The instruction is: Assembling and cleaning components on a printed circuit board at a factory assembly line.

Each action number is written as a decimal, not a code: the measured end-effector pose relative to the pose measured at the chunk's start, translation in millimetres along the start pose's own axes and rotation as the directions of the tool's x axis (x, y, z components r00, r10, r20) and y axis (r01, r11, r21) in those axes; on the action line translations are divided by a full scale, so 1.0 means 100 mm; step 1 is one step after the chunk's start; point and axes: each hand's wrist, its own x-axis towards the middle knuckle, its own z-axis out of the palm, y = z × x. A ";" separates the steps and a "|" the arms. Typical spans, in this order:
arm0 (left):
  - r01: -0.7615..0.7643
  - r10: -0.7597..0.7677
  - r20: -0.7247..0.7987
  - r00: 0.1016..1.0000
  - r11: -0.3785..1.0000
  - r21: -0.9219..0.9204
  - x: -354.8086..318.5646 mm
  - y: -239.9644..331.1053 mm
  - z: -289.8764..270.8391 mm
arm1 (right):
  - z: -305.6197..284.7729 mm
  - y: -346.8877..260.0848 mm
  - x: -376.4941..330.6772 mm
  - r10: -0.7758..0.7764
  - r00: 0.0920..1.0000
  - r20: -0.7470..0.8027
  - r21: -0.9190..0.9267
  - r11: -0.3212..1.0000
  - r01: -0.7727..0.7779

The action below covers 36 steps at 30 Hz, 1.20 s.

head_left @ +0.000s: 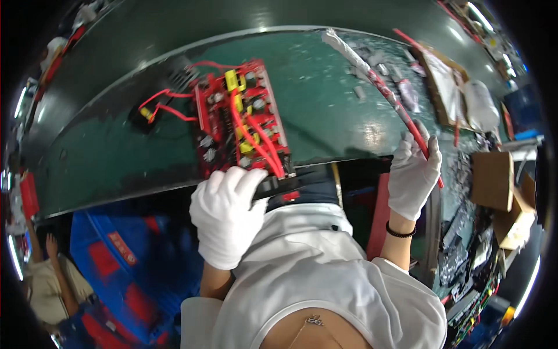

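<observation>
A red circuit board (218,116) with yellow-wrapped parts, round coils and thick red wires lies on the green work table, left of centre. My left hand (225,215), in a white glove, grips the board's near edge, its fingers curled over the front corner. Off to the right, my gloved right hand (415,174) is closed around a long red stick (390,96). White paste coats the stick's far end, which is raised and points up and to the left. Red wires run from the board to a small black part (143,117) on its left.
Bits of clear plastic and small grey pieces (386,72) are scattered on the green table (314,87). At the right stand an open carton (450,119) with a white bag (480,106), and another cardboard box (493,180). Another person (55,285) is at lower left, beside blue-and-red cloth (128,273).
</observation>
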 end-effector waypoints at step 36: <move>-0.025 0.019 0.059 0.998 0.994 0.102 -0.05 -0.07 0.02 | 0.11 0.53 -0.11 0.089 0.986 0.140 -0.428 0.904 -0.021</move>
